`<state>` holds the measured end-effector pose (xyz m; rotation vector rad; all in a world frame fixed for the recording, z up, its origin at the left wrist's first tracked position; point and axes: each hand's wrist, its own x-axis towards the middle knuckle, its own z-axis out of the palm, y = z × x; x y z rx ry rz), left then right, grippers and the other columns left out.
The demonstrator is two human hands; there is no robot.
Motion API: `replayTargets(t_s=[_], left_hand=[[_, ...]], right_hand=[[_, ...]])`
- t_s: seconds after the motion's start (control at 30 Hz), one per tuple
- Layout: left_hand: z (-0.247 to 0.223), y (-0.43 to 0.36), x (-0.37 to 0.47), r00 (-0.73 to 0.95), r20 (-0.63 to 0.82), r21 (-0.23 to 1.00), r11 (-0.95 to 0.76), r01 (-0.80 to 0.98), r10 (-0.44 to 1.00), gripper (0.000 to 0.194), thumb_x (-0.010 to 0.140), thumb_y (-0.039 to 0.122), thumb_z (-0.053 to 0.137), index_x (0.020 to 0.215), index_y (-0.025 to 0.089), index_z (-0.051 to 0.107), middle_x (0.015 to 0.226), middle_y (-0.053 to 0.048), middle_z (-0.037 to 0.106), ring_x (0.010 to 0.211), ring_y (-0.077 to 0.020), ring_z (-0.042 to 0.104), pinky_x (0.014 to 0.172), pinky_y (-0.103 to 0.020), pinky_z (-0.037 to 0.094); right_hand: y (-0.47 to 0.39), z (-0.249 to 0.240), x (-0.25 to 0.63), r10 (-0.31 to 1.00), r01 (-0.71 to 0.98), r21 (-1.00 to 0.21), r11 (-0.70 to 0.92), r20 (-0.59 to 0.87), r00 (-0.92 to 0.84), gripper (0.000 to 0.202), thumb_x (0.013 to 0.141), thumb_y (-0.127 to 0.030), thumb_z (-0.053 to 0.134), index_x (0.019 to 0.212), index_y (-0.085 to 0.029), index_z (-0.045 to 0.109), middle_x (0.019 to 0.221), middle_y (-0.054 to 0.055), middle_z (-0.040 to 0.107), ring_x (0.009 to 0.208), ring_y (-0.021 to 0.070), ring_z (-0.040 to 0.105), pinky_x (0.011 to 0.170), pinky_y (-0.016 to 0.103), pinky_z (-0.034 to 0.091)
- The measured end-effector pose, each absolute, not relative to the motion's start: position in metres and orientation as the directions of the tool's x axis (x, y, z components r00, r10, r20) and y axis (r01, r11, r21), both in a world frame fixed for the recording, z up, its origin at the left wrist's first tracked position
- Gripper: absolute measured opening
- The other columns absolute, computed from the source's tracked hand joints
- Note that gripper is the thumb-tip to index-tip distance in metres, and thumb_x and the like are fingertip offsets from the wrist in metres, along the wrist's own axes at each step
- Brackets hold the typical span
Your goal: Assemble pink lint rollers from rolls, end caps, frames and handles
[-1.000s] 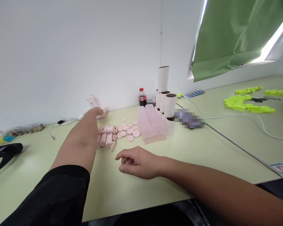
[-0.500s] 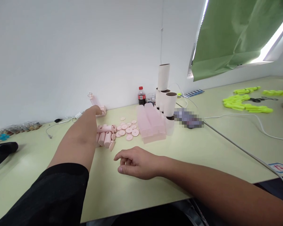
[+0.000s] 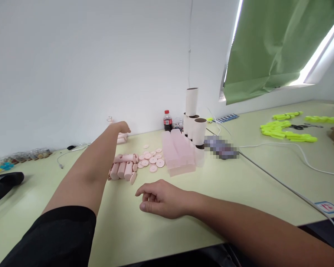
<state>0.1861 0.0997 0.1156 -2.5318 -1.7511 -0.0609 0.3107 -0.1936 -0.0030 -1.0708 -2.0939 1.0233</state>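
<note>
Pink boxes (image 3: 180,156): obstacle beside discs (image 3: 153,160)

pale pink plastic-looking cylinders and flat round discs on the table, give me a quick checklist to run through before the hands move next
1. Right hand unloaded: ok, nothing shows in its loose curl.
2. Left hand hold known: cannot tell, its palm side is hidden.
3. Pale pink cylinders gathered: ok, grouped on the table, one lying crosswise to the others.
4. Pale pink discs stacked neatly: not ok, they lie loosely spread.
5. White open-ended tubes clear of both hands: ok, neither hand touches them.
</note>
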Motion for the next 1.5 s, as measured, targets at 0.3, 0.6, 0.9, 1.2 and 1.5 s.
replayTargets(t_s=[0.3, 0.6, 0.9, 1.2, 1.5], left_hand=[[0.17, 0.024, 0.288, 0.613, 0.401, 0.46, -0.728, 0.508, 0.681, 0.058, 0.095, 0.052, 0.043, 0.145, 0.022, 0.04, 0.144, -0.014, 0.052, 0.116, -0.023, 0.059, 0.09, -0.031, 0.048], [0.163, -0.022, 0.365, 0.59, 0.421, 0.651, -0.682, 0.332, 0.689, 0.099, 0.076, 0.048, 0.07, 0.153, 0.018, 0.015, 0.136, -0.018, 0.055, 0.116, -0.0289, 0.058, 0.094, -0.039, 0.047], [0.191, -0.037, 0.338, 0.48, 0.542, 0.714, -0.679, 0.17, 0.69, 0.061, 0.086, 0.034, 0.058, 0.141, 0.024, 0.033, 0.13, -0.011, 0.055, 0.114, -0.0257, 0.058, 0.095, -0.041, 0.049], [0.11, -0.118, 0.21, 0.63, 0.294, 0.941, -0.332, -0.061, 0.719, 0.042, 0.083, 0.048, 0.064, 0.11, 0.018, 0.053, 0.098, -0.01, 0.065, 0.079, -0.0197, 0.067, 0.071, -0.036, 0.056], [0.001, -0.131, 0.177, 0.678, 0.215, 0.334, -0.706, 0.625, 0.703, 0.051, 0.094, 0.05, 0.043, 0.137, 0.024, 0.049, 0.152, -0.013, 0.043, 0.142, -0.0346, 0.036, 0.115, -0.057, 0.026]], right_hand=[[-0.188, -0.012, 0.309, 0.863, 0.432, -0.821, 0.372, 0.134, -0.487, 0.043, 0.086, -0.039, 0.064, 0.124, -0.02, 0.065, 0.094, 0.006, 0.072, 0.08, 0.0167, 0.065, 0.073, 0.027, 0.051], [-0.189, -0.006, 0.311, 0.849, 0.44, -0.802, 0.404, 0.149, -0.507, 0.042, 0.085, -0.037, 0.065, 0.123, -0.018, 0.066, 0.092, 0.006, 0.072, 0.076, 0.0156, 0.063, 0.07, 0.026, 0.05], [-0.183, -0.016, 0.312, 0.883, 0.346, -0.849, 0.399, 0.255, -0.393, 0.036, 0.086, -0.034, 0.064, 0.119, -0.02, 0.066, 0.086, 0.003, 0.068, 0.07, 0.0133, 0.059, 0.067, 0.026, 0.048], [-0.175, 0.008, 0.331, 0.765, -0.04, -0.793, 0.608, 0.572, 0.296, 0.065, 0.082, -0.06, 0.064, 0.131, -0.024, 0.043, 0.12, 0.011, 0.056, 0.095, 0.0208, 0.06, 0.078, 0.037, 0.056], [-0.173, 0.014, 0.341, 0.686, 0.133, -0.765, 0.63, 0.628, 0.366, 0.045, 0.081, -0.057, 0.065, 0.105, -0.02, 0.06, 0.095, 0.009, 0.069, 0.097, 0.0264, 0.065, 0.088, 0.042, 0.052]])
